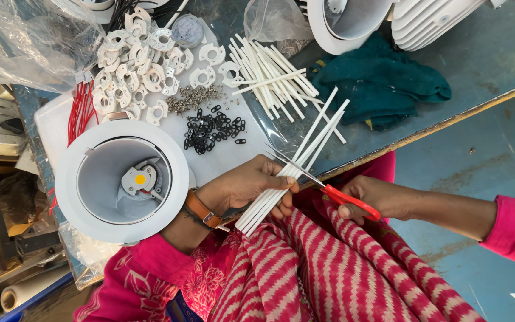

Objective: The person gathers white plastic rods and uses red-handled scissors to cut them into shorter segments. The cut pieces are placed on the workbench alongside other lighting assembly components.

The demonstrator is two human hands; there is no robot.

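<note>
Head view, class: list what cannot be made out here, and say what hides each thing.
- Scissors: the handle loops, covered by the right hand.
- White tubes: their middle, wrapped by the left hand.
- Round white housings: cut off by the top edge.
- Small screws: too small to tell the type.

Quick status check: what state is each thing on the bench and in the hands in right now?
Scissors: blades open, across the sleeves.
White sleeves: bundled in left hand.
Right hand: gripping red scissor handles.
Lamp housing: open side up, yellow chip showing.
Green cloth: crumpled.
Loose sleeves: piled on table.
</note>
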